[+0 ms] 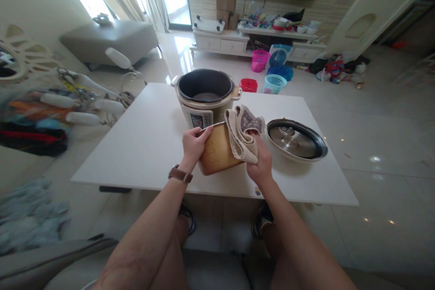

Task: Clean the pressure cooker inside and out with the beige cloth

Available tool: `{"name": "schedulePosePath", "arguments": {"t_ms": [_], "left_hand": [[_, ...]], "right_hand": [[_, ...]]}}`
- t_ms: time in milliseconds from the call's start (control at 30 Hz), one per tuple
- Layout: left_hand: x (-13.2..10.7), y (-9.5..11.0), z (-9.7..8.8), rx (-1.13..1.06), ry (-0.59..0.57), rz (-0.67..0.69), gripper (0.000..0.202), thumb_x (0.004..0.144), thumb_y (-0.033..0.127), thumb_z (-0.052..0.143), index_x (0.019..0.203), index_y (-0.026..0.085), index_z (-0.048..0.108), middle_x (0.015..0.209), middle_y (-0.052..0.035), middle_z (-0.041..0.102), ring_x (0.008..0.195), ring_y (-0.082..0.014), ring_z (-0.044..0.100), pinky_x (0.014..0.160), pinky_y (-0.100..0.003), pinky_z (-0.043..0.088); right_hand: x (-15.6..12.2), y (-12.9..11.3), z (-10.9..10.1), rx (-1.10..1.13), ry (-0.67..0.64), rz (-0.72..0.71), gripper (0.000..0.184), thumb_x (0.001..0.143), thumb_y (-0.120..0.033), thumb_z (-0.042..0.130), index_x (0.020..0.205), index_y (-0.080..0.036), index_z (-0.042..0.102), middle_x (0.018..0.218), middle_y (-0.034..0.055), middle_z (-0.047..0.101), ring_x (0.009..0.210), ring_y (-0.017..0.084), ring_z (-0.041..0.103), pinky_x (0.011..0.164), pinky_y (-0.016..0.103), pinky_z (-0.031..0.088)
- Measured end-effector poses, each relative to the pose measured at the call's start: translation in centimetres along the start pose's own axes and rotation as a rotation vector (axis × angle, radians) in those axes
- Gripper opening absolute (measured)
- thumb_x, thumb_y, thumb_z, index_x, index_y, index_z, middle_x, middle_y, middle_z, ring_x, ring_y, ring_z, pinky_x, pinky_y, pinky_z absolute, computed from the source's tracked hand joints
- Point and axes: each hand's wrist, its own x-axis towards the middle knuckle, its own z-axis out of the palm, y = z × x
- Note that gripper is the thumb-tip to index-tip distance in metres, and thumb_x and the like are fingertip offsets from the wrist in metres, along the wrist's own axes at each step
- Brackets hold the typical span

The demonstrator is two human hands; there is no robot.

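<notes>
Firmly, the left hand [193, 142] grips a round golden metal pot [217, 156] at frame centre; the right hand [260, 163] clamps a folded beige cloth [242, 136] against it.

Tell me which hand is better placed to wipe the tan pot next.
Right. The right hand presses the folded cloth against the tan pot, while the left hand grips its rim, likely steadying it.

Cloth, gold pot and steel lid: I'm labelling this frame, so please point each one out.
cloth [243, 138], head view, on its folded middle.
gold pot [217, 153], head view, on its bare side wall.
steel lid [299, 142], head view, on its shiny centre.
</notes>
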Motion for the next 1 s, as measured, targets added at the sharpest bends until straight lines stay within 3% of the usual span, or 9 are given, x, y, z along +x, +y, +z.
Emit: {"name": "schedulePosePath", "arguments": {"t_ms": [167, 500, 733, 867, 1000], "left_hand": [[0.1, -0.6, -0.1, -0.106, 0.002, -0.029, 0.064, 0.081, 0.062, 0.075, 0.054, 0.022, 0.034, 0.059, 0.0042, 0.027, 0.059, -0.0108, 0.024, 0.055, -0.030, 0.018], [-0.3, -2.2, 0.9, -0.242, 0.007, -0.119, 0.069, 0.076, 0.075, 0.074, 0.056, 0.023, 0.033, 0.060, 0.0044, 0.029, 0.060, -0.0107, 0.026, 0.054, -0.029, 0.020], [-0.6, -2.2, 2.1, -0.273, -0.105, -0.136, 0.066, 0.078, 0.076, 0.071, 0.058, 0.023, 0.038, 0.060, 0.0044, 0.033, 0.062, -0.0113, 0.029, 0.056, -0.028, 0.023], [-0.1, -1.5, 1.7, -0.251, -0.192, -0.105, 0.059, 0.080, 0.067, 0.071, 0.058, 0.022, 0.042, 0.060, 0.0040, 0.037, 0.062, -0.0120, 0.033, 0.058, -0.029, 0.025], [0.3, 0.1, 0.0, -0.212, -0.114, 0.021, 0.040, 0.082, 0.053, 0.069, 0.064, 0.020, 0.058, 0.064, 0.0011, 0.051, 0.066, -0.0144, 0.043, 0.063, -0.029, 0.034]], "right_hand": [[0.5, 1.7, 1.3, 0.179, 0.209, 0.363, 0.042, 0.096, -0.046, 0.064, 0.127, -0.020, 0.076, 0.127, 0.0124, 0.080, 0.132, 0.033, 0.069, 0.120, 0.053, 0.048], [0.8, 6.9, 1.6, 0.299, 0.325, 0.628, 0.047, 0.085, -0.055, 0.070, 0.114, -0.019, 0.081, 0.116, 0.0096, 0.083, 0.117, 0.034, 0.073, 0.113, 0.059, 0.051], [1.8, 7.3, -0.2, 0.249, 0.381, 0.637, 0.049, 0.080, -0.052, 0.072, 0.110, -0.015, 0.083, 0.113, 0.0121, 0.083, 0.111, 0.033, 0.074, 0.108, 0.053, 0.054], [2.1, 6.7, -0.9, 0.224, 0.391, 0.623, 0.048, 0.081, -0.051, 0.073, 0.111, -0.015, 0.083, 0.115, 0.0135, 0.083, 0.114, 0.036, 0.074, 0.108, 0.055, 0.053], [1.9, 4.6, -0.5, 0.188, 0.299, 0.486, 0.043, 0.086, -0.048, 0.071, 0.113, -0.016, 0.082, 0.119, 0.0144, 0.082, 0.121, 0.036, 0.072, 0.114, 0.055, 0.051]]}}
